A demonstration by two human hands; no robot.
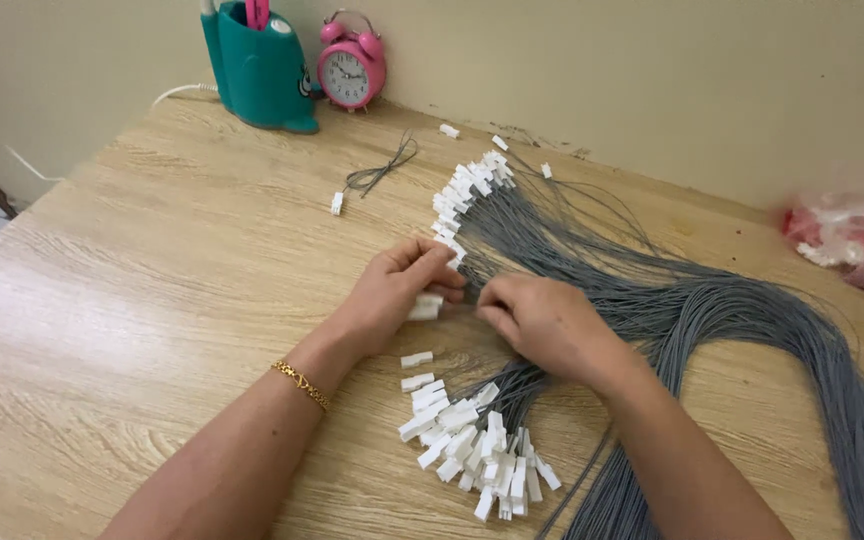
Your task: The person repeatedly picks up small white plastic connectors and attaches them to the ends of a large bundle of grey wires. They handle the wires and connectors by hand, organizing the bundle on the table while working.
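Grey wires (712, 310) with white connectors (472, 185) are lying fanned across the wooden table (132, 300). Left hand (397, 290) is pinching one white connector (425, 306); right hand (542, 320) is curling its fingers onto wires beside it. Judging by the piles, one connector cluster (477, 450) is sitting near the wrists, another waiting farther up.

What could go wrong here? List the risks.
1. The grey wires lie in one dense, overlapping bundle; pulling one may tangle or drag others.
2. The white connectors near the table edge could get swept off by the right hand or left hand.
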